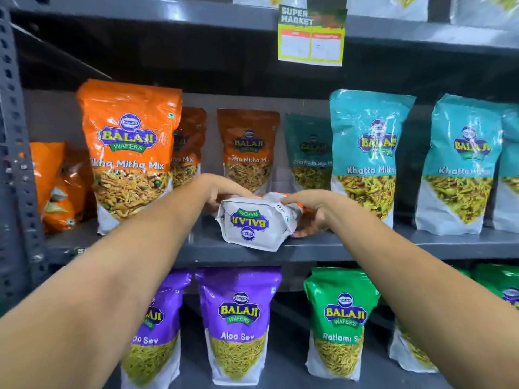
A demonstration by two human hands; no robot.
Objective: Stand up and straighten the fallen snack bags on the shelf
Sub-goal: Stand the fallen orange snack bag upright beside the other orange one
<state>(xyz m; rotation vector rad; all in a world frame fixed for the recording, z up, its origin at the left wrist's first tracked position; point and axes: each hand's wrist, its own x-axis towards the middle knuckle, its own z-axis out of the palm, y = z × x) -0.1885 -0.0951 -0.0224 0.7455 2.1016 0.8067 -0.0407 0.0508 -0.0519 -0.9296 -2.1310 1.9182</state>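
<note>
A fallen snack bag [254,223] lies on the middle shelf [365,242] with its white bottom and an upside-down logo facing me; a strip of orange shows behind it. My left hand [222,189] grips its upper left edge. My right hand [309,213] holds its right side, thumb on top and fingers underneath. An upright orange Tikha Mitha Mix bag [129,155] stands to the left, with two more orange bags [248,148] behind. Another orange bag [57,189] lies crumpled and tipped at the far left.
Teal Khatta Mitha bags [368,153] stand upright to the right. Purple Aloo Sev bags [238,321] and green Ratlami bags [341,321] fill the shelf below. A supermarket price tag [310,37] hangs from the shelf above. A perforated metal upright [14,136] borders the left.
</note>
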